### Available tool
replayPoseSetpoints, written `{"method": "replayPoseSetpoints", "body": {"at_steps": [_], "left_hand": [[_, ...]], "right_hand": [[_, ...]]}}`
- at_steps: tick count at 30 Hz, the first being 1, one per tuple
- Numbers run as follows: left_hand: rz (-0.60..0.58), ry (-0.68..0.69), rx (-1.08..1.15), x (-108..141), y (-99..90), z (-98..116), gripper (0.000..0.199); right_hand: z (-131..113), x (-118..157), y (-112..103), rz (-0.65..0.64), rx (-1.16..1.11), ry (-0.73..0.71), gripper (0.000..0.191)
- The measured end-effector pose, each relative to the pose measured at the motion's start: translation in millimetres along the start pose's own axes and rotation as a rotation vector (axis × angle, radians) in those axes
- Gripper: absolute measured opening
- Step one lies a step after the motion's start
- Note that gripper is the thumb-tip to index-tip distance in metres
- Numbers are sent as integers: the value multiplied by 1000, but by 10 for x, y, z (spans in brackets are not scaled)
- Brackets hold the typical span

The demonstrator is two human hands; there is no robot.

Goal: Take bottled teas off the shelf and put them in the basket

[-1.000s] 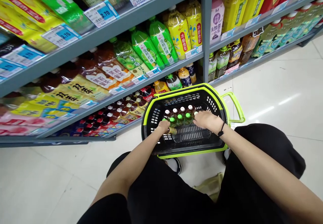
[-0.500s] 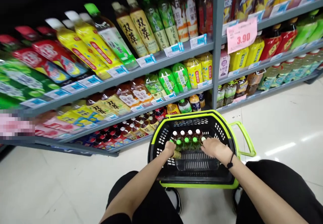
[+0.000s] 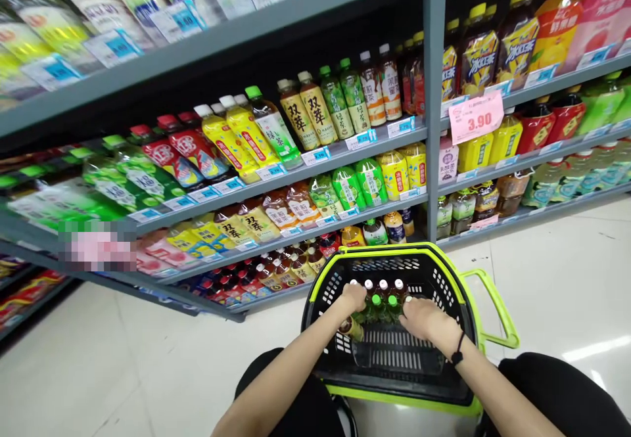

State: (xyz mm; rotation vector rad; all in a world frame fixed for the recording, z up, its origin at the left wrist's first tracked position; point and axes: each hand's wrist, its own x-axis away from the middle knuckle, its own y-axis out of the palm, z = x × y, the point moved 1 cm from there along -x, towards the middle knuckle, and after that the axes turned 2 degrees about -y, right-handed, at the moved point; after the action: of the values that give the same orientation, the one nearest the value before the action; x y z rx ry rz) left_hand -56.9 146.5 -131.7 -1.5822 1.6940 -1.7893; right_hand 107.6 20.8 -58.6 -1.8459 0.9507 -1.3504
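Observation:
A black basket (image 3: 394, 394) with lime-green trim stands on the floor between my legs. Inside, several bottles with white caps form a back row, with green-capped bottles (image 3: 384, 309) in front of them. My left hand (image 3: 353, 298) is at the left end of these rows, its fingers bent over a bottle top that they mostly hide. Another bottle (image 3: 351, 328) leans at the basket's left side below that hand. At the right end of the front row, my right hand (image 3: 424, 319) has its fingers closed around a white-capped bottle (image 3: 409, 299).
Shelves (image 3: 335, 149) full of drink bottles rise just beyond the basket. A pink price sign (image 3: 476, 117) hangs at the shelf post's right. The basket's green handle (image 3: 503, 340) sticks out to the right over the pale floor.
The view has tilted up, showing more upper shelving. My left hand has moved right, from the front row's left green cap to the bottle tops beside it; my right hand stays at the right end.

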Motion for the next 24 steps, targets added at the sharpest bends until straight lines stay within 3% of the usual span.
{"method": "replayPoseSetpoints", "body": {"at_steps": [3,6,11,13,15,17,24], "left_hand": [[253,-50,12,160,-694,-100,34],[564,-103,29,384,-1595,-376,46],[1038,-338,60,696,-3227,-1233,57],[1233,-502,136,725,-3731,-1605,44],[1254,-552,226,679,-4082,-1888,39],[1255,-511,278,600,-4310,-2046,41],[1124,-534,460,287,-4714,-2111,37]], "right_hand": [[-51,30,-46,4,1,-12,43],[-85,19,-65,3,1,-21,43],[-116,-56,-73,2,4,-33,42],[-130,-91,-83,1,1,-40,42],[-148,-125,-96,-1,-1,-48,41],[-170,-158,-110,-1,-3,-52,41],[-279,-301,-179,12,-12,-63,42]]}}
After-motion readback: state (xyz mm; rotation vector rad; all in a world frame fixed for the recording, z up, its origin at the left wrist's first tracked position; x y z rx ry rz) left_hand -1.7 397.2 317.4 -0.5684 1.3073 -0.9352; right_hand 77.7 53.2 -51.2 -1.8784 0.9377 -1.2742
